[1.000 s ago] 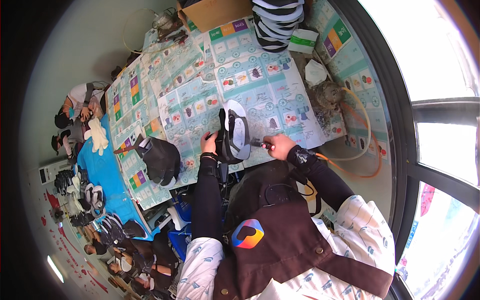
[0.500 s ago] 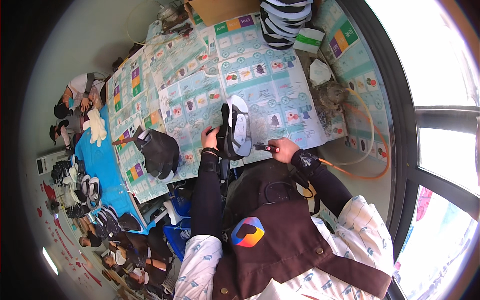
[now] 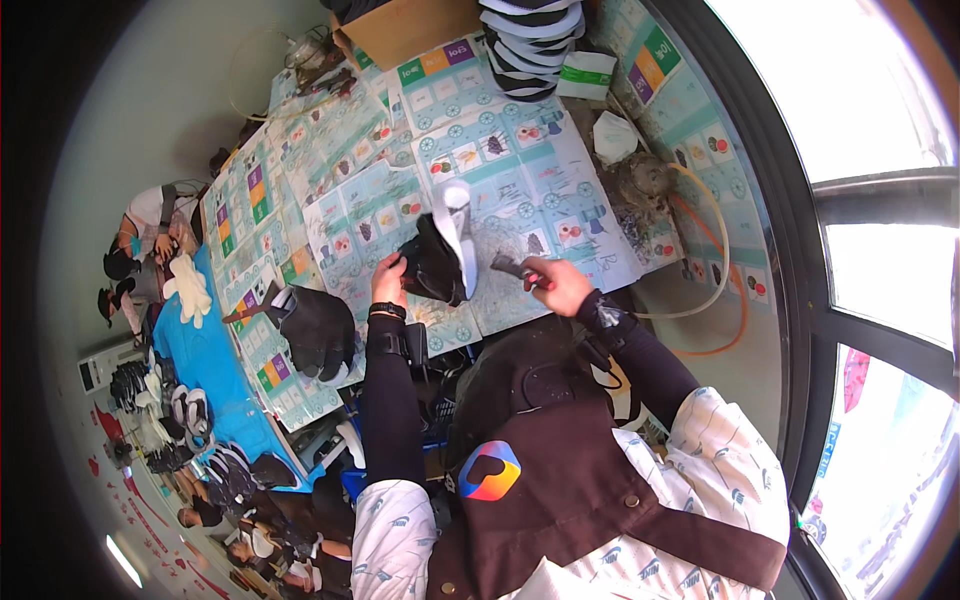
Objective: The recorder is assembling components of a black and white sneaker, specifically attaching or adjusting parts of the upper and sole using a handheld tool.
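Head view. The shoe was near the middle of the frame, slightly left, above the paper-covered table; its white sole faced right and its black upper faced left. Could not tell whether any part of it touched the tabletop.

Left hand: thumb and fingers closed on the left side of the upper, with most fingers hidden behind it. Judged a one-sided hold; had the thumb slackened, the shoe could have swivelled or dropped.

Right hand: fingers wrapped round a small brush with some red on its handle, its dark tip pointing left at the sole, a gap between. Tip too small to read for wetness. If wet, a bump from either hand could have smeared the black upper.

Orange hose, right of frame, ran behind the right forearm; its end was hidden. A snag there could have jerked the brush or pulled at the grimy pot at upper right.

Stack of soles, top of frame, looked tall and uneven. A knock to the table could have toppled it, though both hands were well apart from it.
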Demonstrator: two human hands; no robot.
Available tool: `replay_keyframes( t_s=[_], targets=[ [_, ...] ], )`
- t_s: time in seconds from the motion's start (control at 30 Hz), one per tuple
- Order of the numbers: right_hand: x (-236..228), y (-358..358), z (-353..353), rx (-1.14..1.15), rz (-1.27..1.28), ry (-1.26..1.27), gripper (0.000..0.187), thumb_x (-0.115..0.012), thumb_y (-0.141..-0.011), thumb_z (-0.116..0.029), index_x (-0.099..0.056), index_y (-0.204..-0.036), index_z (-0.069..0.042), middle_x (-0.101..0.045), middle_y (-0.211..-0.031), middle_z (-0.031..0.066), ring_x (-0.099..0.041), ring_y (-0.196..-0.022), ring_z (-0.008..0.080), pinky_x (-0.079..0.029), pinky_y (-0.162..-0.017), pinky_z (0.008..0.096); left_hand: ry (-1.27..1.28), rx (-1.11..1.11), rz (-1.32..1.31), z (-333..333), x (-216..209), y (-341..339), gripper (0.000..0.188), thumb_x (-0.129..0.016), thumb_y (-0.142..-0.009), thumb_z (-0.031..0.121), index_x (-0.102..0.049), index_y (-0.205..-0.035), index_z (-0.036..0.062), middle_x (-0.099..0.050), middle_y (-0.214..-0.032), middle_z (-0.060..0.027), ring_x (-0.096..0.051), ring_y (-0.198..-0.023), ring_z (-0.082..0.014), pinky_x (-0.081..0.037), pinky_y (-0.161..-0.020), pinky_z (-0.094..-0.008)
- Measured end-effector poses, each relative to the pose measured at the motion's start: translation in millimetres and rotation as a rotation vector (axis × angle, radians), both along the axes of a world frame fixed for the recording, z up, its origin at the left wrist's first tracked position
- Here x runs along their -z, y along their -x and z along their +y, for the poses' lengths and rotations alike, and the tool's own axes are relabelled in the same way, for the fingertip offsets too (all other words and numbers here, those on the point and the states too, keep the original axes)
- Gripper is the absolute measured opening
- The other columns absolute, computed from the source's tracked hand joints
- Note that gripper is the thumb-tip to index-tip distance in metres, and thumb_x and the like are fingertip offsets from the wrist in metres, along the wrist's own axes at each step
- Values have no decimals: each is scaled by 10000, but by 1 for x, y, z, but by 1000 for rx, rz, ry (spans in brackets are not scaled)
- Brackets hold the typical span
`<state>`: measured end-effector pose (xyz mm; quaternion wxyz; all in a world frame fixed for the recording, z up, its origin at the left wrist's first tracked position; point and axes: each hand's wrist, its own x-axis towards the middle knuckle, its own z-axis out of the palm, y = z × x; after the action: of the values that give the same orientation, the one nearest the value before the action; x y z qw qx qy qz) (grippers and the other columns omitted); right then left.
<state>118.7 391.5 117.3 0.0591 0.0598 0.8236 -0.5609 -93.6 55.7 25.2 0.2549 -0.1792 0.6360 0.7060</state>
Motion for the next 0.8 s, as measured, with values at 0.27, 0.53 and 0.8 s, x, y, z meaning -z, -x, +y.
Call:
replay_keyframes(
  t_s=[0.27,0.53,0.8],
  targets=[
    [13,32,-22,-50,-43,-208,294,-562,-783,-142,-642,-1059,-83,-674,-815,252,-650,-811,474,-508,-726,574,48,51,-114,-17,19,3,325,-665,-973,131,-573,-1285,142,-685,-934,-6,-638,-762,-157,-497,-692,-327],
    [17,35,-24,-182,-43,-208,319,-566,-772,-146,-650,-1075,-89,-675,-823,254,-651,-834,466,-512,-750,574,73,29,-128,-18,8,-14,290,-698,-942,133,-608,-1217,156,-636,-1011,34,-611,-904,-125,-452,-732,-352],
    [26,27,-23,-116,-18,-202,262,-569,-776,-126,-662,-1021,-102,-663,-765,237,-645,-760,469,-511,-703,564,118,-6,-112,-15,0,-29,321,-711,-934,147,-605,-1235,171,-619,-1080,17,-576,-979,-136,-404,-819,-381]
  ],
)
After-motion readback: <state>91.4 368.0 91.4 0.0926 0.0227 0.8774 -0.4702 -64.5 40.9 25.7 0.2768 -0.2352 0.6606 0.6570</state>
